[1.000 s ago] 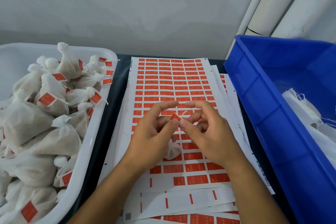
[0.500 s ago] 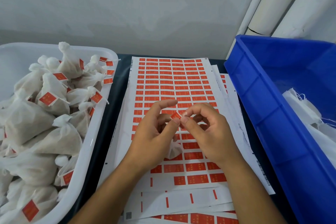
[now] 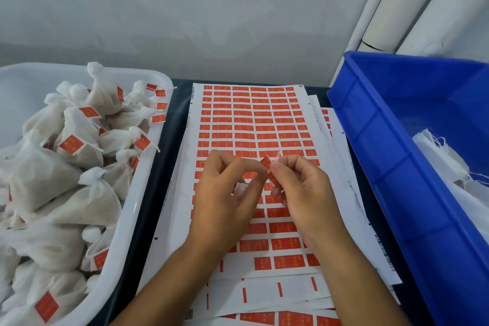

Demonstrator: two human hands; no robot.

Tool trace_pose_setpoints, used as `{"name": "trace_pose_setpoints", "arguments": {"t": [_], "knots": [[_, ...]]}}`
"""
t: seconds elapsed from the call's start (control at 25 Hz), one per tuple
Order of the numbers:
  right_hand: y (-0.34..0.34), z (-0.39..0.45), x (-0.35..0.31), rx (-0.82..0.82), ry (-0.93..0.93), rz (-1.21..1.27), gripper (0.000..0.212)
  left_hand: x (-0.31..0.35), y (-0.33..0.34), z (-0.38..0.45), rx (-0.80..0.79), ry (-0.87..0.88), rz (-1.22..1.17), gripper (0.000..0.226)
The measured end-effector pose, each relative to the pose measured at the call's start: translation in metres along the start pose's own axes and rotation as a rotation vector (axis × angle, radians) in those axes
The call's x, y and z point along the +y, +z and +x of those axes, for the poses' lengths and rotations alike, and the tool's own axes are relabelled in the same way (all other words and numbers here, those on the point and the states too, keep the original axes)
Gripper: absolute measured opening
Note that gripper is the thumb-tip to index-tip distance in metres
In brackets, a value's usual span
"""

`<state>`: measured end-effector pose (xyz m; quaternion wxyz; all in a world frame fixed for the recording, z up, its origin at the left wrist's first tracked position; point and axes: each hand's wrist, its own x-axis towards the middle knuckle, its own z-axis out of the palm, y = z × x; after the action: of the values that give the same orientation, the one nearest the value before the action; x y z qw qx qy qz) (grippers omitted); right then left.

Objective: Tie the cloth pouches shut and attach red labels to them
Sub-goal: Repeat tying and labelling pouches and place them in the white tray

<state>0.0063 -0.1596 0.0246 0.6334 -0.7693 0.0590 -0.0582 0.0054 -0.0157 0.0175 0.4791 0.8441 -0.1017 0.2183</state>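
Observation:
Above the sheet of red labels (image 3: pixel 254 124), my left hand (image 3: pixel 225 201) and my right hand (image 3: pixel 304 193) meet fingertip to fingertip. Together they pinch a small red label (image 3: pixel 266 162) folded around a thin white string (image 3: pixel 277 156) that pokes up just beyond it. A small white cloth pouch (image 3: pixel 239 189) hangs between my palms, mostly hidden by my left fingers. The label sheet lies flat on the dark table, with its lower rows peeled to bare backing.
A white tub (image 3: pixel 137 209) on the left is piled with several tied pouches bearing red labels. A blue bin (image 3: pixel 375 156) on the right holds untied white pouches (image 3: pixel 447 161). More label sheets lie under the top one. White pipes stand at the back right.
Both hands have stayed in place over the sheet. My left fingers have curled in closer and the label now stands more upright between the fingertips, with the string showing above it.

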Motion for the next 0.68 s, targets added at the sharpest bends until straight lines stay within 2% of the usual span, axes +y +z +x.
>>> {"name": "trace_pose_setpoints", "arguments": {"t": [0.2,0.52,0.68], "knots": [[-0.0014,-0.0009,-0.0039,-0.005,-0.029,-0.022,0.008,-0.0030,-0.0010,0.0016,-0.005,-0.063,-0.013,0.026],[-0.0013,-0.0005,-0.0058,-0.024,-0.126,-0.093,0.004,-0.0020,-0.0011,0.0026,-0.029,-0.206,-0.076,0.029],[-0.0014,-0.0001,-0.0060,-0.015,-0.156,-0.092,0.018,-0.0019,0.0004,0.0041,-0.037,-0.258,-0.098,0.024]]}}
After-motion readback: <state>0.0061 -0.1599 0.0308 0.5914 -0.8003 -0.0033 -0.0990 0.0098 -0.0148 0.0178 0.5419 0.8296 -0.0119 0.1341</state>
